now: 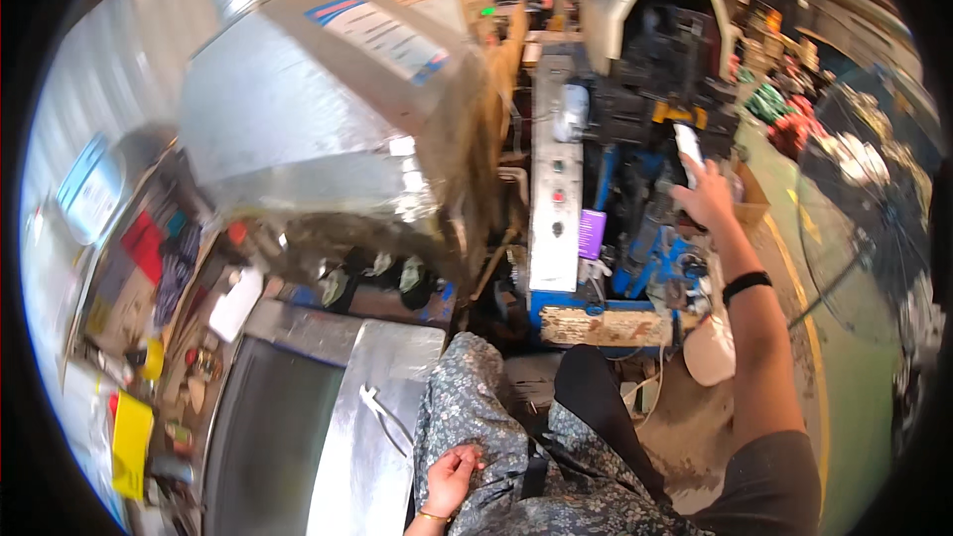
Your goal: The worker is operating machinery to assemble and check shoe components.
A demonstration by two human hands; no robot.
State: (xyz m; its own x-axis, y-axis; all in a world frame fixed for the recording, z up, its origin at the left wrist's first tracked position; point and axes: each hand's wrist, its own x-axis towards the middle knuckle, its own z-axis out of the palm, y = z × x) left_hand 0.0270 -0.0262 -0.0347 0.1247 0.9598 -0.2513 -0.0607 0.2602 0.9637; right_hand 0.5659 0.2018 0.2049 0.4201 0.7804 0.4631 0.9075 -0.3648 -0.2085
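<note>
A slim white handle (687,151) stood nearly upright on the blue machine (645,228), its lower end wrapped by the raised right grip (707,199). Patterned grey fabric (476,417) lay under the left grip (449,481).

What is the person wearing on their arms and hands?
Both hands are bare, with no gloves. The right hand has a black band around the wrist, and a short dark grey sleeve covers the upper arm. The left hand has a thin gold-coloured bangle at the wrist; its forearm is out of view.
</note>
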